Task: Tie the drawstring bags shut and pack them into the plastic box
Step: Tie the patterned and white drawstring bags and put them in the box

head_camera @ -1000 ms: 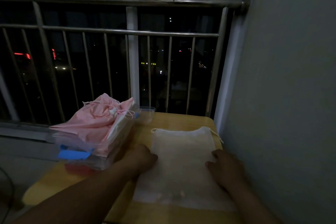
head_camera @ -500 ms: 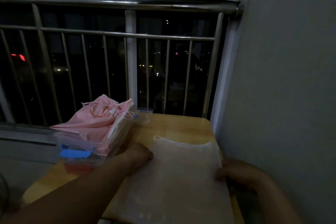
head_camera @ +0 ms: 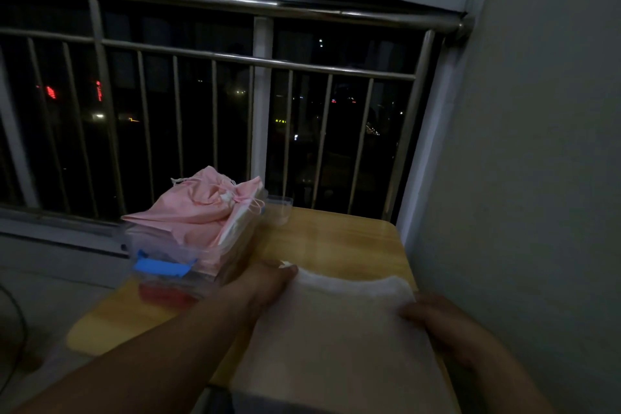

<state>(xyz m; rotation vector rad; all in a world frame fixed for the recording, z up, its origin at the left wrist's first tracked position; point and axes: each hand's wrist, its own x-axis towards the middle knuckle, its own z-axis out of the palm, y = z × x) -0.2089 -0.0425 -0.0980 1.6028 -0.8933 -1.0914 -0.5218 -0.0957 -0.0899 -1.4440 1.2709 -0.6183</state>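
A white drawstring bag (head_camera: 339, 336) lies flat on the wooden table (head_camera: 339, 242), its mouth facing the window. My left hand (head_camera: 268, 282) grips the bag's top left corner. My right hand (head_camera: 437, 316) holds the bag's right edge near the top. A clear plastic box (head_camera: 174, 255) with a blue latch stands at the table's left side. A tied pink drawstring bag (head_camera: 201, 208) is heaped on top of the box, with other pink and white bags packed below it.
A small clear plastic cup (head_camera: 279, 210) stands behind the box near the table's far edge. A metal railing (head_camera: 255, 60) and dark window run along the back. A grey wall (head_camera: 537, 178) closes the right side.
The white bag has slid toward me and its lower end now hangs past the table's near edge. Both hands have shifted from lying flat on it to gripping its upper edge.
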